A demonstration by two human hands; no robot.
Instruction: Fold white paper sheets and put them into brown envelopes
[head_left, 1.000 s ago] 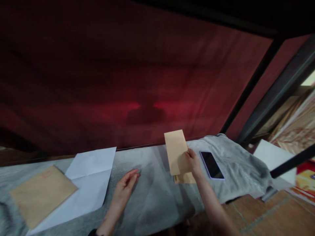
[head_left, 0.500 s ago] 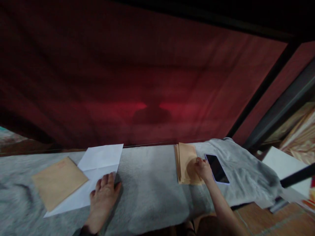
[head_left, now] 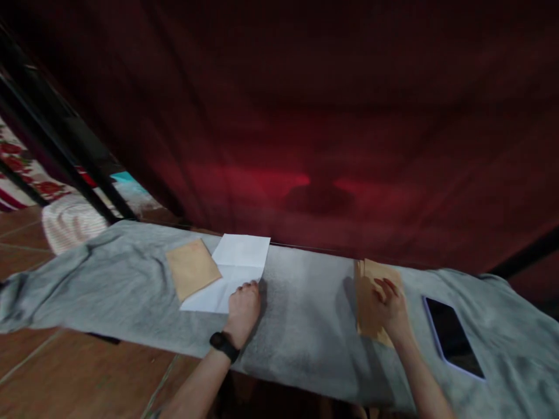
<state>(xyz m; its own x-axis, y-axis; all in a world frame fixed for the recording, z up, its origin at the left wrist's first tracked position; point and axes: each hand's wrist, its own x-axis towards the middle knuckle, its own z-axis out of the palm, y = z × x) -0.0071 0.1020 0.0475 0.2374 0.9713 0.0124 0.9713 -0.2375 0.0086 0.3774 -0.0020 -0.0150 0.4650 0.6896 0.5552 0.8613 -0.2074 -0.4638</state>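
A creased sheet of white paper (head_left: 240, 272) lies unfolded on the grey cloth. My left hand (head_left: 244, 307), with a dark band on its wrist, has its fingers curled in at the paper's near right edge and closes on it. A brown envelope (head_left: 192, 269) covers the left part of the sheet. Farther right, my right hand (head_left: 392, 309) is over a small stack of brown envelopes (head_left: 369, 317). Its fingers are bent and apart, with nothing visible between them; whether the fingertips touch the top envelope I cannot tell.
A phone (head_left: 454, 337) with a purple edge lies right of the stack. The grey cloth (head_left: 301, 326) covers a long, narrow surface. Behind it hangs a dark red curtain (head_left: 262, 145). Black bars (head_left: 100, 192) stand at the left, near a striped bundle (head_left: 72, 221) on the tiled floor (head_left: 87, 372).
The view has swung to the left. My left hand, flat on the paper before, now has its fingers curled at the edge. My right hand's fingers have spread from a tighter pinch.
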